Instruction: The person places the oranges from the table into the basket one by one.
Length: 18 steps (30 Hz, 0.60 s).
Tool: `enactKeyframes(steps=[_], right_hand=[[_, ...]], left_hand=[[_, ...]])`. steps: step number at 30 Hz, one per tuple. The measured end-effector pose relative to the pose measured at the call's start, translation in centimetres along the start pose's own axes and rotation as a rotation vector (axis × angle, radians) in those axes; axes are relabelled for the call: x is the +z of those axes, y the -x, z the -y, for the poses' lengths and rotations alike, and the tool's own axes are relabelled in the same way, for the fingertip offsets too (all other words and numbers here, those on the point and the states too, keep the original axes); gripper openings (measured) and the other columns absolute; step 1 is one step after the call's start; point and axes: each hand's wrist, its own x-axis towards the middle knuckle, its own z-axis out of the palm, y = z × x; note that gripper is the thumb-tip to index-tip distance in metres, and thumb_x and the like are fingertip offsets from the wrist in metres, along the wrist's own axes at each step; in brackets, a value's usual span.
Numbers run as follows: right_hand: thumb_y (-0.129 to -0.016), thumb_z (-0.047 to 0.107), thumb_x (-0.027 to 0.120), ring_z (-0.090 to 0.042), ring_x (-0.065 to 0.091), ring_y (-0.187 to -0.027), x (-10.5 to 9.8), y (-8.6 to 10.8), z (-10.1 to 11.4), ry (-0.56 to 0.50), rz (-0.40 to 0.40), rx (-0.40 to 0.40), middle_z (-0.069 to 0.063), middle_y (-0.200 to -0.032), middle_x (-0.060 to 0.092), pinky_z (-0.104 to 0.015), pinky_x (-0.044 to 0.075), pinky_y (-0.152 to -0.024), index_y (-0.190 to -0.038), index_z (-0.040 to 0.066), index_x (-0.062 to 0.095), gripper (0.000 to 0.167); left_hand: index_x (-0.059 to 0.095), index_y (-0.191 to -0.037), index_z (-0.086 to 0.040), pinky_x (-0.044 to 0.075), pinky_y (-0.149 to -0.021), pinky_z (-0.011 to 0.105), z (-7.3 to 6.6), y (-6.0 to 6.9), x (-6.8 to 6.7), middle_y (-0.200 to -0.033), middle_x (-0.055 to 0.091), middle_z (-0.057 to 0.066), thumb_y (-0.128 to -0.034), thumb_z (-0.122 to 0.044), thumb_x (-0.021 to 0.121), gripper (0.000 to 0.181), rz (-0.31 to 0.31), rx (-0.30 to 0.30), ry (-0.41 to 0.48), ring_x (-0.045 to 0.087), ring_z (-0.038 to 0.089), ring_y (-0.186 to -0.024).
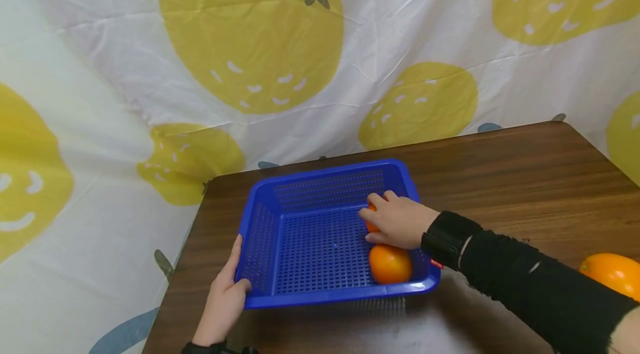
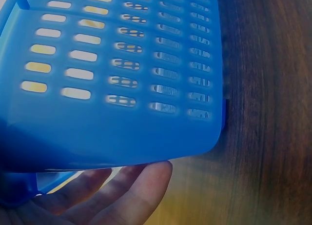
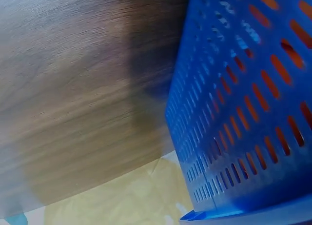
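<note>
A blue slotted plastic basket [image 1: 325,254] is on the brown table, its open top facing up. My left hand [image 1: 222,293] grips the rim at the front left corner, thumb on the inner side. In the left wrist view the fingers [image 2: 151,186] curl under the rim, outside the slotted wall [image 2: 97,132]. Reaching over the right rim, my right hand [image 1: 402,222] holds an orange [image 1: 371,219] inside the basket, mostly hidden by the fingers. Another orange [image 1: 390,264] lies in the front right corner. Orange colour shows through the slots of the basket wall [image 3: 229,147] in the right wrist view.
Another orange [image 1: 612,274] lies on the table [image 1: 525,176] at the far right, partly behind the right forearm. A white cloth [image 1: 360,43] with yellow fruit prints hangs behind and to the left of the table.
</note>
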Motion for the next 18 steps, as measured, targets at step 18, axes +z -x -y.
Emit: enactKeyframes(steps=[18], right_hand=[[-0.099,0.033,0.058,-0.039,0.057,-0.11,0.32,0.18,0.27,0.081,-0.03,-0.016,-0.022,-0.14,0.052,-0.05,0.054,-0.095,-0.139,0.013,0.057,0.045]], left_hand=[[0.007,-0.163,-0.034,0.033,-0.11,0.057,-0.14,-0.02,-0.04,-0.168,0.016,0.02,-0.0859,0.005,0.041,0.093,0.011,-0.022,-0.015,0.029,0.043,-0.148]])
